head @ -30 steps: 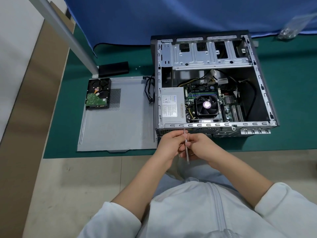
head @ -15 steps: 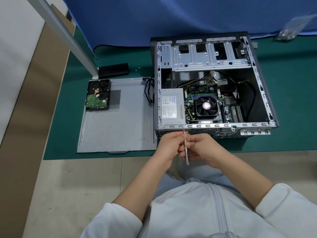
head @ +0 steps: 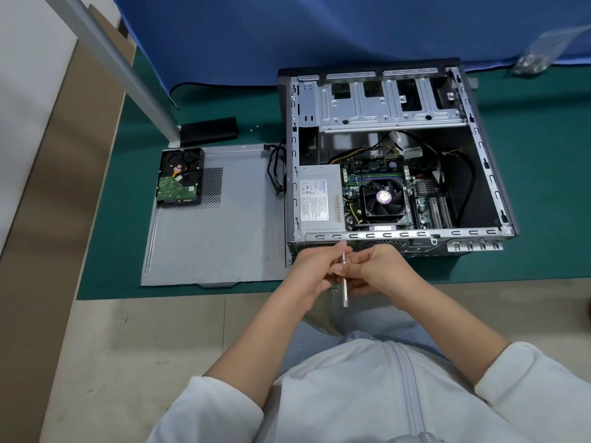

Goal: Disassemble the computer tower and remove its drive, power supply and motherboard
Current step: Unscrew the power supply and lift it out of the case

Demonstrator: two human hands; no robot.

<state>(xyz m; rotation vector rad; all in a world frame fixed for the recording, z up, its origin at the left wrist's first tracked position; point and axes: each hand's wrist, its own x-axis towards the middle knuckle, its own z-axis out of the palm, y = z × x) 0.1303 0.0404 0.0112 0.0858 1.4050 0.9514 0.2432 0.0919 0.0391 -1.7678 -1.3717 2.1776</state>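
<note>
**Two hands on one slim driver, with loose parts at stake**

Two hands met just in front of the bench's near edge. The left hand (head: pixel 311 270) and the right hand (head: pixel 379 271) both had their fingers curled around a thin metal screwdriver (head: pixel 344 279), its tip pointed at the rear face of the computer tower (head: pixel 396 155), which lay open on its side near that edge. Whether the tip sat in a screw was hidden by the fingers. A slip there could strip the head, or drop a freed screw off the bench edge onto the floor.

Inside, the power supply (head: pixel 321 198) sat at the near left corner of the case, still cabled beside the motherboard (head: pixel 383 199) and its fan. Lifting it before unplugging those cables would probably strain the board's connectors.

Further left, the drive (head: pixel 180 176) rested circuit side up on the removed side panel (head: pixel 217 219), towards the bench's far left; a knock to the panel could send it sliding.
</note>
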